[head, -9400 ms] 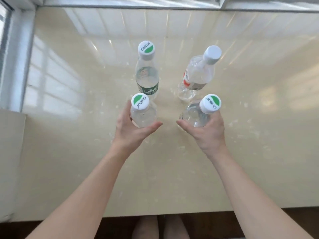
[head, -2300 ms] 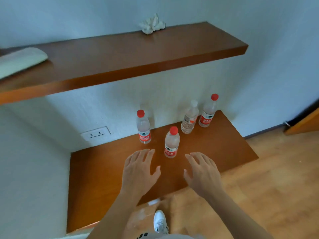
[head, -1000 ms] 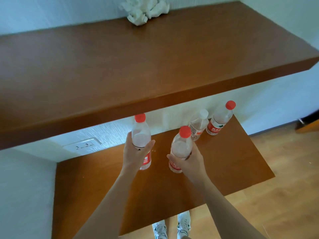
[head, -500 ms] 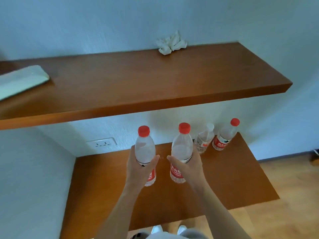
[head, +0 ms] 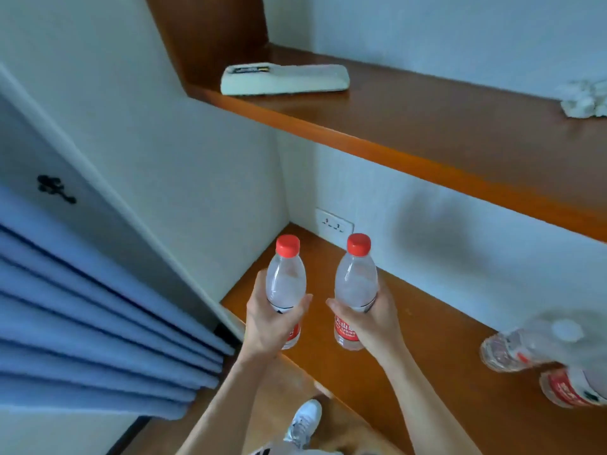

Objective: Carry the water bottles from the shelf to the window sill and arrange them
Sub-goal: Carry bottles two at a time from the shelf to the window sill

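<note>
head view | left hand [head: 267, 326] grips left bottle [head: 285, 284] | right hand [head: 372, 318] grips right bottle [head: 355, 284]

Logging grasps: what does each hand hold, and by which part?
Left hand grips left bottle round its mid-body; right hand grips right bottle likewise.

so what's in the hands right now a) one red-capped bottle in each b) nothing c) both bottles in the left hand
a: the left hand grips one red-capped bottle and the right hand grips the other red-capped bottle.
</note>
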Motion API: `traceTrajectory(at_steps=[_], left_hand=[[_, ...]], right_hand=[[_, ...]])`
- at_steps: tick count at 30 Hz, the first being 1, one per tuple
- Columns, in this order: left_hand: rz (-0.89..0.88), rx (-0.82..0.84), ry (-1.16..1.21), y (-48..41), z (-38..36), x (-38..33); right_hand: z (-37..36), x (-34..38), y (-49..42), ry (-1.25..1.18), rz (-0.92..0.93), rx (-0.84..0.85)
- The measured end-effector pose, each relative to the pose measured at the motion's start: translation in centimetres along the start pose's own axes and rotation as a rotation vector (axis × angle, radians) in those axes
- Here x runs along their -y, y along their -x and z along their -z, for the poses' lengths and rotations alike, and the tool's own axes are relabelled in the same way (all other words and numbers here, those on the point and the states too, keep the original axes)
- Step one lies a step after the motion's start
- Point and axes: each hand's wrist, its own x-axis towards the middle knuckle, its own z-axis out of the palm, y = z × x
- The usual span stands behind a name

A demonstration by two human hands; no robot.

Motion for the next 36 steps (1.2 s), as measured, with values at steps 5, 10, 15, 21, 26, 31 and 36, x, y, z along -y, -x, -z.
traceTrajectory(at_steps=[5, 10, 15, 21, 26, 31, 36], left_hand=[[0.057, -0.357, -0.016, 6.5, 6.9, 1.7], [0.186, -0.690, -0.064, 14.3, 13.5, 2.6], [0.236, -1.006, -0.132, 23.5, 19.1, 2.0], [0.307, -1.286, -0.192, 33.3, 23.3, 1.4], [0.386, -1.443, -0.264, 40.1, 26.8, 1.5], [0.484, -1.529, -0.267, 45.5, 31.4, 3.4], [0.483, -1.581, -0.190, 49.0, 38.6, 6.4]], right_hand=[[-6.2, 0.9, 1.9, -0.014, 0.076, 0.304], [-13.9, 1.6, 5.8, -0.012, 0.143, 0.666], [-21.6, 3.9, 12.2, -0.003, 0.209, 0.975], [-28.0, 5.3, 20.5, -0.018, 0.208, 1.236], [-32.9, 5.3, 27.3, -0.018, 0.290, 1.410], [-38.7, 5.9, 33.0, 0.028, 0.380, 1.472], [-45.9, 7.3, 37.7, 0.088, 0.423, 1.480]])
